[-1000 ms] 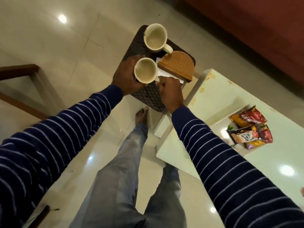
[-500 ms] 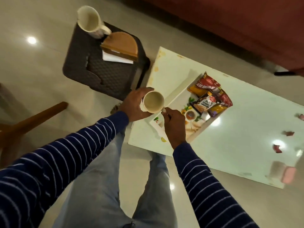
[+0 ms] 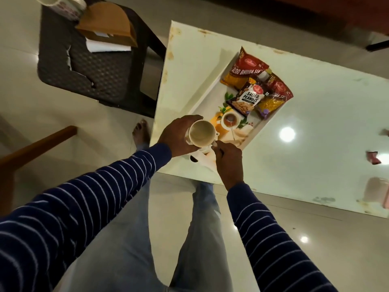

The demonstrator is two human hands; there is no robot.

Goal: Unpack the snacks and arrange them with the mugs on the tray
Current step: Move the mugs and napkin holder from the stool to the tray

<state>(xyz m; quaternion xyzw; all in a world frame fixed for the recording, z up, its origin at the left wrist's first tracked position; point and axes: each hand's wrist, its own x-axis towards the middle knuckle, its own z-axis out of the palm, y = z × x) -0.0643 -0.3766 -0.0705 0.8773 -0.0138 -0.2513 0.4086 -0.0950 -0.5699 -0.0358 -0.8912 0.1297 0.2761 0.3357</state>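
A cream mug point(image 3: 201, 133) is held over the near end of a white printed tray point(image 3: 207, 92) on the white table point(image 3: 315, 131). My left hand point(image 3: 179, 135) wraps around its body and my right hand point(image 3: 228, 158) pinches its handle. At the tray's far end lie a salted peanuts packet point(image 3: 247, 98) and two red and yellow bhujia packets point(image 3: 244, 68), all unopened. A second cream mug point(image 3: 63, 4) stands on the dark stool point(image 3: 92, 66) at the top left, partly cut off by the frame.
On the stool lie a round woven wooden piece point(image 3: 109, 26) and white paper point(image 3: 105, 47). A wooden chair part point(image 3: 35, 146) is at the left. Small red scraps point(image 3: 372, 157) and a pink thing point(image 3: 379, 192) lie on the table's right side. My legs stand at the table's edge.
Both hands lifted one mug off the stool and carried it right, over the table to the tray's near end. The other mug stayed on the stool.
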